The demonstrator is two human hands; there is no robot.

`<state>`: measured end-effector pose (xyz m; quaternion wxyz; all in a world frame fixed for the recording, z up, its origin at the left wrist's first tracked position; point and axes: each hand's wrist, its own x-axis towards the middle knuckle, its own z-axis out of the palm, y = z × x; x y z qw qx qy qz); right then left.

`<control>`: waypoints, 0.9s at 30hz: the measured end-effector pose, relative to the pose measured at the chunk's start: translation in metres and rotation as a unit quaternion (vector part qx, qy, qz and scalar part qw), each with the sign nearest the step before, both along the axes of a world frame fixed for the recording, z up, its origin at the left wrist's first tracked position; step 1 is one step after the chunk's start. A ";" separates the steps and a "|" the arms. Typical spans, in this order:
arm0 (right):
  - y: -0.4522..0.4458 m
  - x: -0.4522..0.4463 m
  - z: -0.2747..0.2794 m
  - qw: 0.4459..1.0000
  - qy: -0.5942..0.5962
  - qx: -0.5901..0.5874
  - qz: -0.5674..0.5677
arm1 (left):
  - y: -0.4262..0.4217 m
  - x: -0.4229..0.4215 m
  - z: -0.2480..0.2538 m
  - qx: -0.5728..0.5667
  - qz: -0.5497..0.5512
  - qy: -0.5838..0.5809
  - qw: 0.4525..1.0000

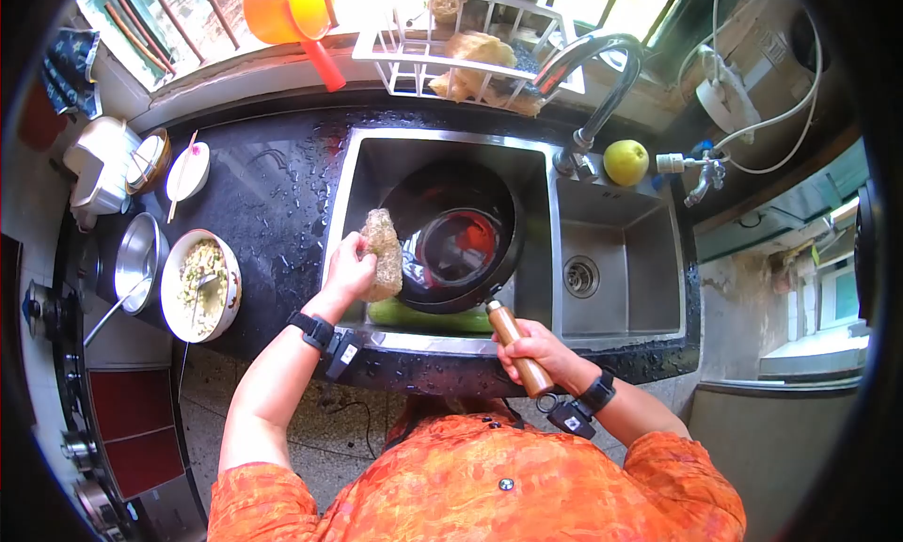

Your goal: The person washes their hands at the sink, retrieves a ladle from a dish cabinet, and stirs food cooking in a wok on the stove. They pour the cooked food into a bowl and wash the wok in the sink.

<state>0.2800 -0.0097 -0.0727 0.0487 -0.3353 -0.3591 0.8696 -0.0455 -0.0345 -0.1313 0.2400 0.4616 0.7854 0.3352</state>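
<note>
A dark wok (480,180) rests tilted in the larger sink basin, with shiny liquid in its bottom. My right hand (538,354) is wrapped round its wooden handle (508,328), which points toward me over the sink's front edge. At the wok's left rim, my left hand (350,267) grips a beige, rough-textured loofah (384,251). Beneath the wok, along the front of the basin, lies a long green vegetable (428,316), partly hidden; its exact kind I cannot make out.
A chrome faucet (602,109) rises behind the smaller basin (616,232), beside a yellow-green round fruit (625,162). On the left counter stand a bowl of chopped food (167,302), a metal bowl (124,269) and a white bowl (193,171). A white rack (376,46) is behind the sink.
</note>
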 end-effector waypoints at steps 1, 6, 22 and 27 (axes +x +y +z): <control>0.003 -0.002 -0.010 1.000 0.017 -0.013 0.006 | 0.004 0.000 -0.001 -0.006 -0.003 0.003 1.000; 0.025 0.001 -0.022 0.999 -0.021 -0.025 0.024 | 0.021 0.002 -0.007 -0.024 0.020 -0.016 0.999; 0.189 0.045 0.038 0.660 -0.250 0.703 0.090 | 0.045 0.008 -0.019 -0.081 0.096 -0.174 0.977; 0.107 0.048 0.039 0.601 -0.144 0.779 0.107 | 0.044 0.015 0.006 -0.153 0.142 -0.218 0.953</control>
